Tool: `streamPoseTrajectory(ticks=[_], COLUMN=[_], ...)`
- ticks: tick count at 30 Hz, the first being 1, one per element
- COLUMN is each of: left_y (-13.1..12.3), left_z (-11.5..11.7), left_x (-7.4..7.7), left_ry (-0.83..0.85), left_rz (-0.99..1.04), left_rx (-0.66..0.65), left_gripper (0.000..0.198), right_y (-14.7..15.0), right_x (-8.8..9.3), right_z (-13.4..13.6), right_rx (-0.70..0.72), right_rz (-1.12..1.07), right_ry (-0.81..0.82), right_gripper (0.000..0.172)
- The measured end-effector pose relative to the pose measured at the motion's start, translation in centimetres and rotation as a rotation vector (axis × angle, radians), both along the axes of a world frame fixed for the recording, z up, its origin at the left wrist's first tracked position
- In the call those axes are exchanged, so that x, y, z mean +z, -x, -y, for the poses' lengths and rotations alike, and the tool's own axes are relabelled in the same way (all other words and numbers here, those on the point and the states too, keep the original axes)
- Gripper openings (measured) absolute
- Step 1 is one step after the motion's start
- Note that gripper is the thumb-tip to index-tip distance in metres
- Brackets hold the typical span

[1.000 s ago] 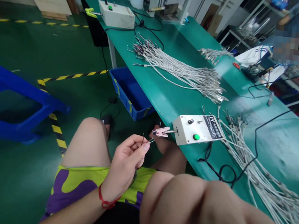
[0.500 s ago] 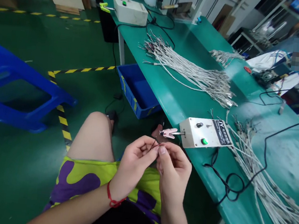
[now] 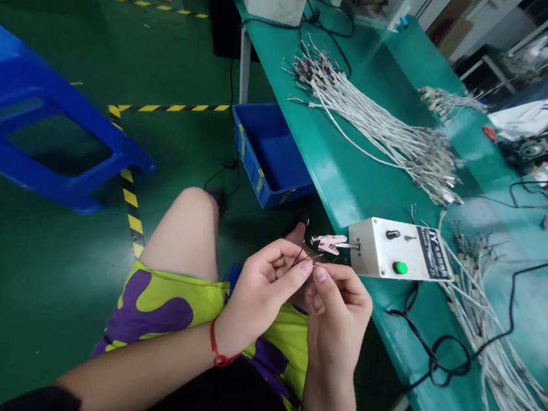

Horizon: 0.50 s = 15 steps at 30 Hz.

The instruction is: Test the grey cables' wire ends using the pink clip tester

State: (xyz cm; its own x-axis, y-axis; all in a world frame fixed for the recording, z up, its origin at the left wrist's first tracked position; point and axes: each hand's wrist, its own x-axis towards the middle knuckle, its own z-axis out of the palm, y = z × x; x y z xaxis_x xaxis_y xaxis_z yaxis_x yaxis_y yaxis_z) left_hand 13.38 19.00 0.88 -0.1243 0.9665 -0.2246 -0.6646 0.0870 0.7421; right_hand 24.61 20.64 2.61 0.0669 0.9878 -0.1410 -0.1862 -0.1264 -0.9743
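My left hand [image 3: 261,296] is closed in a pinch on thin dark wires [image 3: 302,253], which stick up past its fingertips. My right hand [image 3: 340,309] is closed too, its thumb and forefinger pinching the fine wire ends right beside the left thumb. Most of the wires' length is hidden by my fingers. Just beyond the fingertips, a pink clip [image 3: 329,243] sits on a metal shaft. That shaft comes out of a white box [image 3: 382,251] with a green button [image 3: 400,268], a black knob and a small switch, at the table edge.
On the green table [image 3: 356,175] lie a bundle of white cables [image 3: 377,118] and another bundle [image 3: 499,350] at the right. A black cord [image 3: 508,324] loops behind the box. Below the edge stands a blue bin [image 3: 267,198]; a blue stool [image 3: 63,102] is at the left.
The camera view has shifted, so the table and box appear farther right. Both hands stay together in a pinch on the wires, with the thumb tips slightly farther apart.
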Motion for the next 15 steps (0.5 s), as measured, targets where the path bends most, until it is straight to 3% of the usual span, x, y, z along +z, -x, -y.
streamPoseTrajectory(ticks=[5, 11, 15], left_y=[-0.1, -0.2, -0.3], left_z=[-0.7, -1.2, -1.4], left_x=[-0.6, -1.4, -2.0], left_ry=[0.027, 0.031, 0.039], left_rz=[-0.045, -0.022, -0.014], left_rx=[0.065, 0.129, 0.137], left_gripper=[0.020, 0.022, 0.021], right_y=[-0.1, 0.2, 0.5], right_x=[-0.9, -2.0, -2.7], right_z=[-1.2, -2.6, -3.0], right_rx=[0.029, 0.020, -0.031], right_rz=[-0.040, -0.050, -0.054], right_ry=[0.035, 0.072, 0.085], right_gripper=[0.021, 0.046, 0.049])
